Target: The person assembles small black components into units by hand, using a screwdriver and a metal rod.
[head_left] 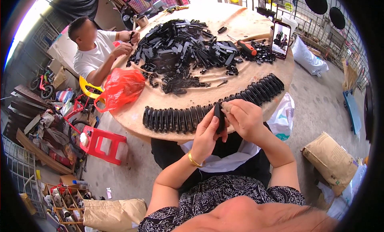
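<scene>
Between my hands, at the table's near edge, is a narrow black plastic piece [218, 115] held upright. My left hand [207, 131] grips it, thumb along its side. My right hand [242, 117] is closed with its fingertips pinched at the piece's upper right; whatever small thing they may hold is hidden. Just beyond my hands a long curved row of matching black plastic pieces [176, 120] stands side by side along the cloth. Farther off, a big heap of loose black plastic parts [172, 48] covers the middle of the round table [240, 82].
A co-worker [94, 48] sits at the far left, hands over the table edge. A red plastic bag [122, 88] lies at the left edge. An orange-handled screwdriver [247, 48] and a propped phone [281, 40] are at the right. A red stool [104, 145] stands on the floor.
</scene>
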The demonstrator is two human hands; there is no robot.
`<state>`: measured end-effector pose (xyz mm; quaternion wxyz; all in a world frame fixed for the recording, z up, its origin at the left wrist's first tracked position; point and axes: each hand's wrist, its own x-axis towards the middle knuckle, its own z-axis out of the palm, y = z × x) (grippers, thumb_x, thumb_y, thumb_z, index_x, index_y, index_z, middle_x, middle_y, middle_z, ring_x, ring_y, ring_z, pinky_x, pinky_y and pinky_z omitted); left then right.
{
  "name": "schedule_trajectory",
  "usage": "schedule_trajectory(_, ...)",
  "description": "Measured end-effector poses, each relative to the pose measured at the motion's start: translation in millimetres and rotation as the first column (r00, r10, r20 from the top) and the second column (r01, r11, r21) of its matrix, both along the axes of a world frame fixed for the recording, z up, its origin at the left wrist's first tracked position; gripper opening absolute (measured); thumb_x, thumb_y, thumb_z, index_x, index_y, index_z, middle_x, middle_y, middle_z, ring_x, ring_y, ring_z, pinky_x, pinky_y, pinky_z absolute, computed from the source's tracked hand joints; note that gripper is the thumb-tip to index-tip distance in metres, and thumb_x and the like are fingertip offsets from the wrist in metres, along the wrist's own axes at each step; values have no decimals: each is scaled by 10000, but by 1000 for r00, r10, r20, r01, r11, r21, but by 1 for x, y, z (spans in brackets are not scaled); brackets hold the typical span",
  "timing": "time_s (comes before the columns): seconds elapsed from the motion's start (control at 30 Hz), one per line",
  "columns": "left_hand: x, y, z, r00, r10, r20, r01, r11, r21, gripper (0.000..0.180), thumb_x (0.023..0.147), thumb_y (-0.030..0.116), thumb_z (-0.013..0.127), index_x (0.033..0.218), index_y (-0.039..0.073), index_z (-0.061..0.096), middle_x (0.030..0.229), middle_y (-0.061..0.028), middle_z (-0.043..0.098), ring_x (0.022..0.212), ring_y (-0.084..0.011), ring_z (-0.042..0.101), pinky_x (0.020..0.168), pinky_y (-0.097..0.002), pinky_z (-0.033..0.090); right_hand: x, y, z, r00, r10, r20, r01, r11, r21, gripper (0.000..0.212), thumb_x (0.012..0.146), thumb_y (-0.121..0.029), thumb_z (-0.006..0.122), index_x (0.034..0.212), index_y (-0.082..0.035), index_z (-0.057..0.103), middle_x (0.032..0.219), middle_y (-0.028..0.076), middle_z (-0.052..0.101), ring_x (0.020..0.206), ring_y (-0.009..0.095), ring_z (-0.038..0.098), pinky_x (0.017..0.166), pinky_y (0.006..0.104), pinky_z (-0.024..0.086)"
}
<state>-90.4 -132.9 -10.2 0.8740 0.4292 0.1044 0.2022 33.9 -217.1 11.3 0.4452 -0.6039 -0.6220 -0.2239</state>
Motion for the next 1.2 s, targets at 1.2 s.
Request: schedule_trajectory(1.2, -16, 19, 16, 990, 82, -111, -7, 833, 553, 430, 885, 68, 453, 1292, 8, 325, 887, -68, 582, 669, -85, 547, 563, -198, 462, -4, -10, -1, 980, 175, -99, -187, 974, -129, 354, 766, -208, 607, 1033, 19, 556, 979, 145, 546, 857, 301, 565, 730, 358, 473)
